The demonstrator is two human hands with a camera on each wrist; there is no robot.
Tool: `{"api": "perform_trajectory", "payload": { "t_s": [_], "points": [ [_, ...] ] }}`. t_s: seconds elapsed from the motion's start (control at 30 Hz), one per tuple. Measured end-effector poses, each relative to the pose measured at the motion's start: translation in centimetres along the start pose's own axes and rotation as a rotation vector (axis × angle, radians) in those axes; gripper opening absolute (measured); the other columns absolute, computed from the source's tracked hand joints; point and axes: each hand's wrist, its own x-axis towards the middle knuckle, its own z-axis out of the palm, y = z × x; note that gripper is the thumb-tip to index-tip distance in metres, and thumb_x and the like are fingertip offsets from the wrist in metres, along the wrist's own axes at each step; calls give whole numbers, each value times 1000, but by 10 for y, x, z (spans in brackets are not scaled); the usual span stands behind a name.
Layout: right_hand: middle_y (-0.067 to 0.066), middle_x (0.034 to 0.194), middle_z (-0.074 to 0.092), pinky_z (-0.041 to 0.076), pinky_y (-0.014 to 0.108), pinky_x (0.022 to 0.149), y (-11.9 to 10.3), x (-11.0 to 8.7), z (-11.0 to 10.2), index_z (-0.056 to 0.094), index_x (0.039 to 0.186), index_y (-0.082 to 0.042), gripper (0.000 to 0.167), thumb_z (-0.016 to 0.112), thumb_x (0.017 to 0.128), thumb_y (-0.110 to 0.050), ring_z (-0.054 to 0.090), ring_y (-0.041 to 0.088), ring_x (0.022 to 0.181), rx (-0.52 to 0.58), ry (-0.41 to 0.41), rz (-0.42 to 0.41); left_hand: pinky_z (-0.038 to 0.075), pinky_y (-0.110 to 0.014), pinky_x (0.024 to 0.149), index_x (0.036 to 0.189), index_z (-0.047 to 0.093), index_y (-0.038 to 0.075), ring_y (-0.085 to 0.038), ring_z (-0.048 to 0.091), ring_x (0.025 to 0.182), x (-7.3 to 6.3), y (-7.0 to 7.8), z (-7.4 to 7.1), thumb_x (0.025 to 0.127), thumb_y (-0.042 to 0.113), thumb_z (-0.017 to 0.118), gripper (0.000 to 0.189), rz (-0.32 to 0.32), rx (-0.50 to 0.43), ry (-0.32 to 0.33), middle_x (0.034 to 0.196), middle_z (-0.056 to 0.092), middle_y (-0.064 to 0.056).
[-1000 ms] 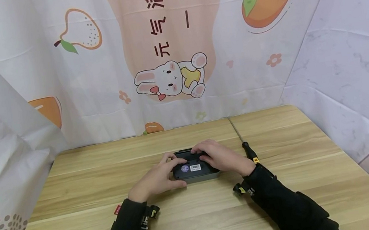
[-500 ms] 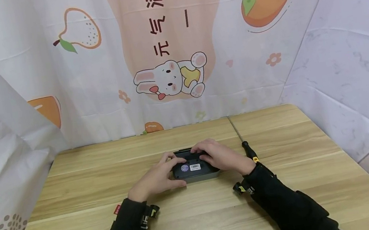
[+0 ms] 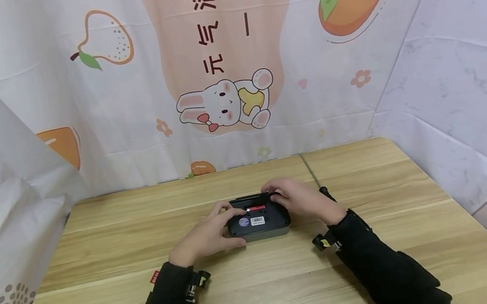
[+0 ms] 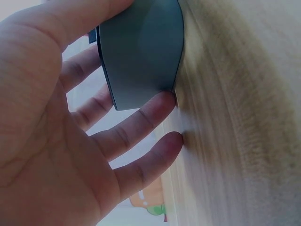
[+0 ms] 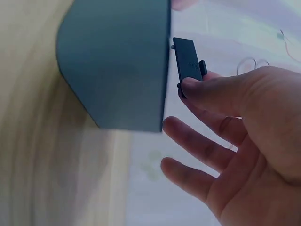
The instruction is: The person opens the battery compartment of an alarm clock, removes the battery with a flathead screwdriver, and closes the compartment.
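Observation:
A dark grey box-shaped device [image 3: 277,218] lies on the table with its labelled face up. A red battery [image 3: 257,207] shows in a recess in that face. My left hand [image 3: 209,237] grips the device's left end, its fingers round the far side in the left wrist view. Over the device's far right corner, my right hand [image 3: 301,199] pinches a small black battery cover [image 5: 186,59] between thumb and finger. In the right wrist view, the cover is held apart from the device, its small tabs visible.
A screwdriver [image 3: 311,170] lies to the right, its black handle partly hidden behind the right wrist. The wooden table [image 3: 263,285] ends at a printed curtain [image 3: 124,112] behind. A small red tag [image 3: 154,277] shows beside the left sleeve.
My right hand has lifted and shifted right with the battery cover, baring the red battery. The left hand and the device have stayed in place.

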Motion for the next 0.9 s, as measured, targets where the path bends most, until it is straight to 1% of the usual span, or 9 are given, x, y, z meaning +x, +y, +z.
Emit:
{"api": "perform_trajectory", "payload": {
  "t_s": [0.1,0.17,0.23,0.33,0.4,0.47,0.6,0.77,0.9],
  "points": [
    [8,117,69,53,41,90,4,-2,-8,68,124,-6,25,62,100,-2,65,23,106,8,33,29,45,-37,81,143,57,23,-20,51,100,0,0,0,88,37,81,63,-5,4,0,128,40,1],
    [8,112,70,54,38,82,8,-2,-13,69,123,-6,25,63,99,-1,65,19,94,3,61,34,45,-37,81,144,57,23,-20,51,100,1,0,1,88,37,82,63,-7,8,0,129,40,0],
    [8,108,70,52,35,74,13,-3,-17,69,122,-6,25,65,98,0,62,16,82,0,92,37,45,-37,80,144,56,23,-21,51,99,0,0,0,88,37,82,63,-7,11,0,129,39,0],
    [8,105,70,50,34,68,21,-5,-20,70,121,-5,25,67,97,-1,58,14,72,6,130,58,44,-36,79,144,56,23,-21,51,98,0,1,0,88,36,82,63,-7,15,-1,130,39,0],
    [10,105,71,51,35,69,25,-6,-22,69,122,-4,25,66,97,-1,59,15,72,23,138,79,44,-35,77,144,56,23,-20,51,96,0,1,1,88,36,81,63,-8,14,-1,130,39,-1],
    [10,104,70,52,37,72,28,-7,-24,69,122,-4,25,66,97,-2,61,17,76,33,136,106,44,-35,75,144,56,23,-20,51,93,0,1,1,88,36,81,63,-9,13,-2,130,39,0],
    [10,103,70,53,40,76,35,-8,-26,68,123,-4,25,66,97,-2,64,21,82,18,125,144,44,-34,73,144,56,22,-19,51,91,0,0,1,88,36,81,63,-9,7,0,130,39,0],
    [15,104,69,53,43,76,41,-12,-27,67,123,-2,26,65,97,-1,64,24,81,-5,111,179,44,-34,74,144,56,22,-19,51,93,0,0,1,88,36,82,63,1,9,3,129,39,0],
    [18,106,68,51,43,74,44,-14,-27,63,129,0,30,63,98,0,64,26,82,-11,85,222,43,-34,73,145,56,22,-19,51,92,0,-1,1,88,35,81,63,3,9,2,129,39,-1]
  ]
}}
